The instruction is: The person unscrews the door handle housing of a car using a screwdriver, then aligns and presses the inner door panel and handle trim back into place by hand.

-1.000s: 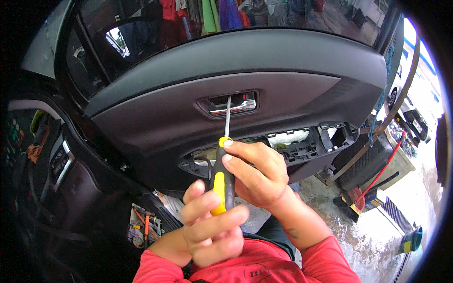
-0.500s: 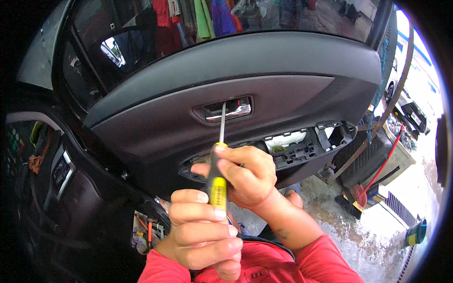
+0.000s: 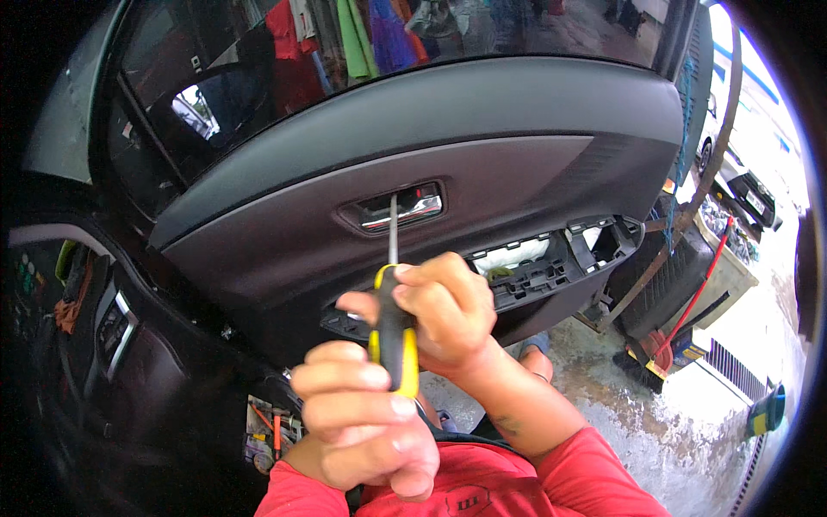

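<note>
I hold a screwdriver upright in front of the door panel, its yellow and black handle below and its thin steel shaft pointing up. The tip sits at the door handle, a chrome lever in its recess near the middle of the panel; whether the tip touches it I cannot tell.

My left hand wraps the lower part of the screwdriver's handle, fingers curled tight around it, just below the panel's lower edge. My right hand closes over the top of the handle where the shaft begins, fingers bent round it, and lies partly in front of the panel's lower half. The two hands sit one just above the other on the tool.

Right of my right hand, low in the panel, an opening shows black plastic ribs and something white inside. Above the panel the window glass reflects coloured cloth. Below and right of the panel lies wet concrete floor, with a red hose standing near the panel's right end. My red sleeves fill the bottom, under the panel
</note>
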`<state>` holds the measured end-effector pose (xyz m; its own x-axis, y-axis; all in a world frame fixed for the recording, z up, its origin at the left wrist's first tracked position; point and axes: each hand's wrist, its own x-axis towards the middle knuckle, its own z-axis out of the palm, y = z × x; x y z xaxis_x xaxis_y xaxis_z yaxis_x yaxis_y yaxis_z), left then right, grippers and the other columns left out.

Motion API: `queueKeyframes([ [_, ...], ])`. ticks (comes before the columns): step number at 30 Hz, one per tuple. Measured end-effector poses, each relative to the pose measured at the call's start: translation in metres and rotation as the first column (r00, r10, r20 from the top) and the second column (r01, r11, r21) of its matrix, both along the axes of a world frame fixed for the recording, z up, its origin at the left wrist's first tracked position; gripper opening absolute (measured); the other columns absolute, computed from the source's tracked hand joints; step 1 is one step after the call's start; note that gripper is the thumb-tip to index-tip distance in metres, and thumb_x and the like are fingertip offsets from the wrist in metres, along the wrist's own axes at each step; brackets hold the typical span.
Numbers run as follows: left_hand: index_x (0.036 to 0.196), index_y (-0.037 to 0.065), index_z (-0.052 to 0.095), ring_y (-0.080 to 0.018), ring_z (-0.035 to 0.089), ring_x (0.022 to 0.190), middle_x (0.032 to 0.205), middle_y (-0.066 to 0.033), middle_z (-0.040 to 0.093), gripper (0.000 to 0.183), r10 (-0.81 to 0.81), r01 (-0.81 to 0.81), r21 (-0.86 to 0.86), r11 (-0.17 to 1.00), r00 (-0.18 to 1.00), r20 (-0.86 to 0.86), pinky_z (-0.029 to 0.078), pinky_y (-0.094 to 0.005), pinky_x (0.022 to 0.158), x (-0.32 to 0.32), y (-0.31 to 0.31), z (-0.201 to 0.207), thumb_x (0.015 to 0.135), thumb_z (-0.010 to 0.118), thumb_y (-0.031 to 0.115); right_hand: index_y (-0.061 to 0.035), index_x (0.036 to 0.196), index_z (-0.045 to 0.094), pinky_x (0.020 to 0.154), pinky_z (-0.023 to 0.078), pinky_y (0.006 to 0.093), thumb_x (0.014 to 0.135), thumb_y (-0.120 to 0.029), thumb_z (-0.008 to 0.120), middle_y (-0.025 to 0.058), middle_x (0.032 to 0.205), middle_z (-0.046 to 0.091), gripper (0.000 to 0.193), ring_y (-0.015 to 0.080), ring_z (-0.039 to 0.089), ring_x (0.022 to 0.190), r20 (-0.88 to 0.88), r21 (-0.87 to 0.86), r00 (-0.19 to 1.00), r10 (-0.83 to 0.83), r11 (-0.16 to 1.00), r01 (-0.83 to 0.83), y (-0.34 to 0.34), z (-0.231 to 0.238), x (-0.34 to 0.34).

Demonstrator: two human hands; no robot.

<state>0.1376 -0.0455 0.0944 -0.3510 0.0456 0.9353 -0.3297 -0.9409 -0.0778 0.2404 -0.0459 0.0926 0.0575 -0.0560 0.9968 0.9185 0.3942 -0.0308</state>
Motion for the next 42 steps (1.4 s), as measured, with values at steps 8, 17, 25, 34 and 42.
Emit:
queueKeyframes([
  [8,0.095,0.011,0.067,-0.0169,0.056,0.049,0.06,0.003,0.057,0.036,-0.069,0.335,0.196,0.922,0.639,-0.766,0.049,-0.032,0.053,-0.039,0.032,0.064,0.097,0.078,0.046,-0.0062,0.126,0.075,0.063,0.062,0.0379,0.083,-0.01,0.077,0.0187,0.134,0.073,0.043,0.0267,0.077,0.079,0.027,-0.222,0.978,0.207,0.955,-0.196,-0.008,-0.009,0.004],
  [17,0.113,0.014,0.052,-0.0184,0.048,0.082,0.09,-0.0028,0.048,0.037,-0.112,0.105,-0.085,0.991,0.991,-0.071,0.042,-0.0371,0.08,-0.005,0.02,0.008,0.117,0.035,0.046,-0.0041,0.131,0.072,0.081,0.061,0.0398,0.079,-0.015,0.086,0.0189,0.139,0.071,0.055,0.0295,0.076,0.096,-0.015,-0.184,0.99,0.138,0.973,-0.139,0.004,-0.028,-0.002],
  [25,0.076,0.01,0.065,-0.0142,0.066,0.055,0.056,-0.0003,0.061,0.049,-0.209,0.438,0.095,0.894,0.594,-0.777,0.052,-0.0334,0.061,-0.022,0.05,0.064,0.098,0.076,0.052,-0.0041,0.136,0.066,0.102,0.055,0.0495,0.08,-0.021,0.091,0.0196,0.133,0.067,0.064,0.0397,0.067,0.12,-0.193,-0.212,0.981,-0.035,0.977,-0.007,-0.018,-0.091,0.01],
  [34,0.102,0.02,0.059,-0.0181,0.054,0.081,0.068,0.0071,0.048,0.053,-0.48,0.431,-0.236,0.871,0.849,-0.22,0.048,-0.048,0.102,-0.012,0.029,0.024,0.113,0.035,0.066,-0.0087,0.106,0.071,0.112,0.041,0.0493,0.088,-0.059,0.076,0.0084,0.098,0.072,0.054,0.0283,0.067,0.108,0.262,-0.811,0.934,-0.244,0.469,0.35,-0.019,-0.123,0.046],
  [42,0.155,0.016,0.036,-0.0209,0.059,0.069,0.105,-0.0123,0.053,0.089,-0.369,0.375,0.25,0.893,0.927,-0.073,0.051,-0.0331,0.057,0.036,0.044,0.033,0.094,0.073,0.068,-0.0084,0.104,0.07,0.113,0.042,0.048,0.087,-0.059,0.077,0.0076,0.094,0.071,0.053,0.0267,0.067,0.105,0.219,-0.791,0.936,-0.277,0.511,0.337,-0.023,-0.128,0.045],
])
